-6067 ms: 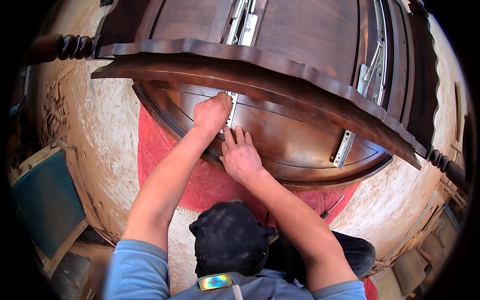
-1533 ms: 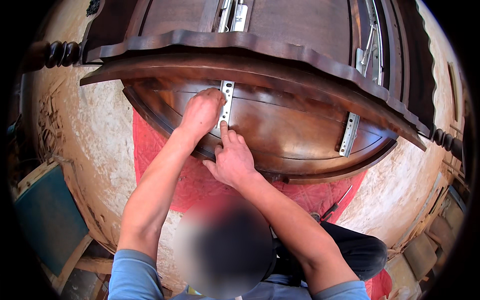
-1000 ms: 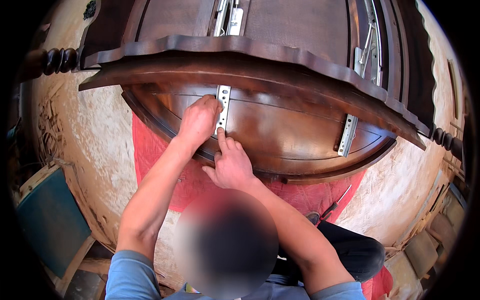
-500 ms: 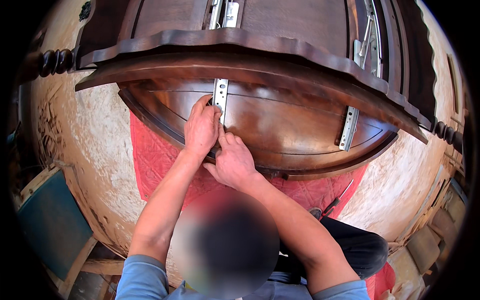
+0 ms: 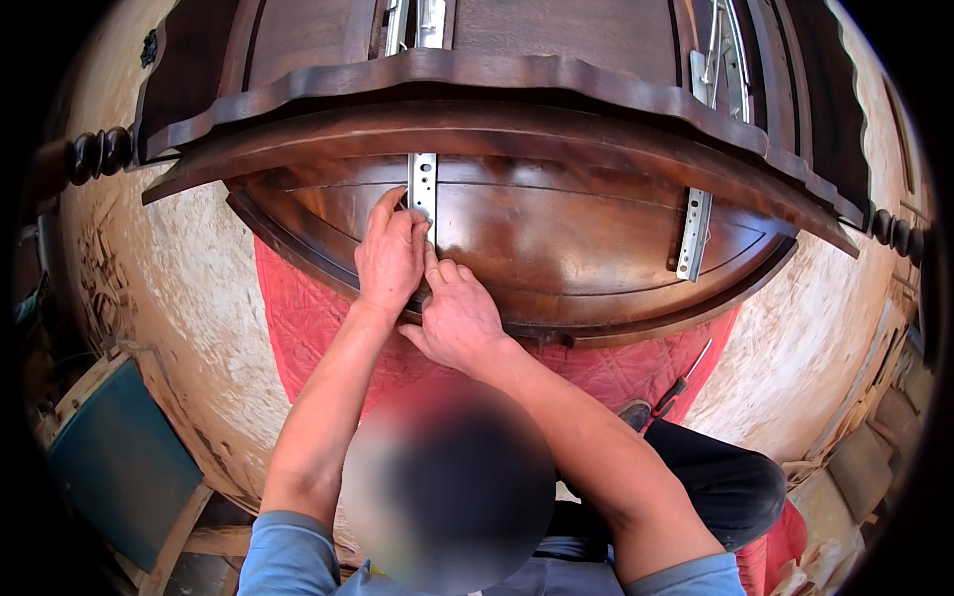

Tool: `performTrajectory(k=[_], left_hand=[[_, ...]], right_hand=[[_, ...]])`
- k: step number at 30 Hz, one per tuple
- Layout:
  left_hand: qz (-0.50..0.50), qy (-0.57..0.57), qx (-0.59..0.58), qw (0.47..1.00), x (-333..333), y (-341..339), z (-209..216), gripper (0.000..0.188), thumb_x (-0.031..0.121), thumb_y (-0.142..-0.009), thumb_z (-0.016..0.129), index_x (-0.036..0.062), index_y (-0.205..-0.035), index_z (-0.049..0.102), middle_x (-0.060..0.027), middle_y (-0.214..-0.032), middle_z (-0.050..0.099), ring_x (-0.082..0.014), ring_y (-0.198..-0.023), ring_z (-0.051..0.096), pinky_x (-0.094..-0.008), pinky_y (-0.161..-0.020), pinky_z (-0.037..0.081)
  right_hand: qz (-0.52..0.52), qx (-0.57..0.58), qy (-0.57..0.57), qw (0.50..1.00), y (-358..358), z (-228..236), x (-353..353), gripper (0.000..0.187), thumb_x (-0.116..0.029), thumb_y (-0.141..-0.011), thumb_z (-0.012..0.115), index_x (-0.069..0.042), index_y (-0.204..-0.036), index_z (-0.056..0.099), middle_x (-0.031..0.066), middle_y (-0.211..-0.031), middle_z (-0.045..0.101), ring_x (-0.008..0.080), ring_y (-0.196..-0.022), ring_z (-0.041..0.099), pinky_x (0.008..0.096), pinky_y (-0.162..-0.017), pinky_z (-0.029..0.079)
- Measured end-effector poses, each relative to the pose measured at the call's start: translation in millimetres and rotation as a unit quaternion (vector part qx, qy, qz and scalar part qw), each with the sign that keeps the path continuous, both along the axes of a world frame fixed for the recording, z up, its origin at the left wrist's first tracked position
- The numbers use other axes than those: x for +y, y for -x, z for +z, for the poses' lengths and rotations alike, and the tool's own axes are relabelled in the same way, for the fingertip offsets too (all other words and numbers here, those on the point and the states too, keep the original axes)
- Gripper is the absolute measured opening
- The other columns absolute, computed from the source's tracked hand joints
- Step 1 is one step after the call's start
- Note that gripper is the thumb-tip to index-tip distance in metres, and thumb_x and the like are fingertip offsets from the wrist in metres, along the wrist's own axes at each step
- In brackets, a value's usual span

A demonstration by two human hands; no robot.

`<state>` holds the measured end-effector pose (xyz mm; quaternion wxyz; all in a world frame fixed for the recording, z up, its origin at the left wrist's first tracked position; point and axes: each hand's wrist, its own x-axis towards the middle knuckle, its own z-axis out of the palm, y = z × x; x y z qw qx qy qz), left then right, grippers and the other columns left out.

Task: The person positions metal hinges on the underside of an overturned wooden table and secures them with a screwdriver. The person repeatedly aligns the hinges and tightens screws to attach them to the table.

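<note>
A metal drawer slide point(image 5: 422, 177) with holes projects from under the dark carved wood edge and lies over the curved, polished brown panel point(image 5: 556, 238). My left hand point(image 5: 390, 260) is closed at its lower part, with thumb and fingers pinching its left side. Just below and to the right, my right hand point(image 5: 459, 316) rests against the panel. Its index finger stretches up to the slide's lower end, and its thumb stands apart. Both hands hide that lower end. A second drawer slide point(image 5: 694, 233) sits farther right, with no hand on it.
The dark wooden furniture point(image 5: 556, 74) fills the far side, with turned posts point(image 5: 104, 154) at its sides. A red quilted cloth point(image 5: 308, 328) lies beneath the panel. On it, near my shoe, is a screwdriver point(image 5: 681, 385). A blue-green board point(image 5: 124, 452) stands at left.
The view has shifted slightly, so the furniture appears a little to the left. Both hands keep almost the same places at the drawer slide.
</note>
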<state>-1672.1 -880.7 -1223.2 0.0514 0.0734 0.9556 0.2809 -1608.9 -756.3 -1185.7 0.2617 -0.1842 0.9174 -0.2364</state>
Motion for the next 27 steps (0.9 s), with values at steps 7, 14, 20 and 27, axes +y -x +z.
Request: performTrajectory(k=[7, 14, 20, 27], left_hand=[[-0.010, 0.006, -0.024, 1.000, 1, 4, 8, 0.009, 0.008, -0.084, 0.071, 0.0052, -0.092, 0.069, -0.0130, -0.131, 0.060, -0.0343, -0.113, 0.061, -0.0420, -0.087, 0.054], [0.023, 0.022, -0.021, 0.999, 7, 7, 11, 0.007, 0.013, -0.082, 0.073, 0.0087, -0.088, 0.074, -0.0100, -0.121, 0.064, -0.0306, -0.110, 0.062, -0.0415, -0.087, 0.053], [0.030, 0.063, -0.082, 0.994, 12, 15, 16, 0.011, 0.018, -0.085, 0.073, 0.0083, -0.090, 0.074, -0.0116, -0.112, 0.065, -0.0323, -0.100, 0.065, -0.0417, -0.083, 0.053], [0.050, 0.054, -0.101, 0.992, 12, 11, 13, 0.016, 0.017, -0.086, 0.073, 0.0092, -0.099, 0.073, -0.0117, -0.107, 0.065, -0.0340, -0.099, 0.065, -0.0422, -0.083, 0.053]], right_hand=[[0.014, -0.011, -0.011, 1.000, 2, 2, 1, 0.061, -0.055, -0.088, 0.062, 0.002, -0.105, 0.078, 0.0242, -0.152, 0.042, 0.0317, -0.125, 0.048, 0.0407, -0.109, 0.037], [0.009, -0.015, 0.006, 1.000, 3, 3, 3, 0.057, -0.051, -0.085, 0.066, 0.003, -0.097, 0.079, 0.0253, -0.151, 0.043, 0.0304, -0.122, 0.048, 0.0388, -0.106, 0.038], [0.035, -0.042, -0.015, 0.998, 7, 6, 5, 0.053, -0.051, -0.085, 0.066, -0.004, -0.106, 0.079, 0.0237, -0.152, 0.042, 0.0278, -0.120, 0.047, 0.0371, -0.104, 0.036], [0.018, -0.029, 0.010, 0.999, 6, 4, 6, 0.057, -0.048, -0.082, 0.068, 0.003, -0.103, 0.077, 0.0256, -0.152, 0.041, 0.0282, -0.117, 0.048, 0.0372, -0.104, 0.038]])
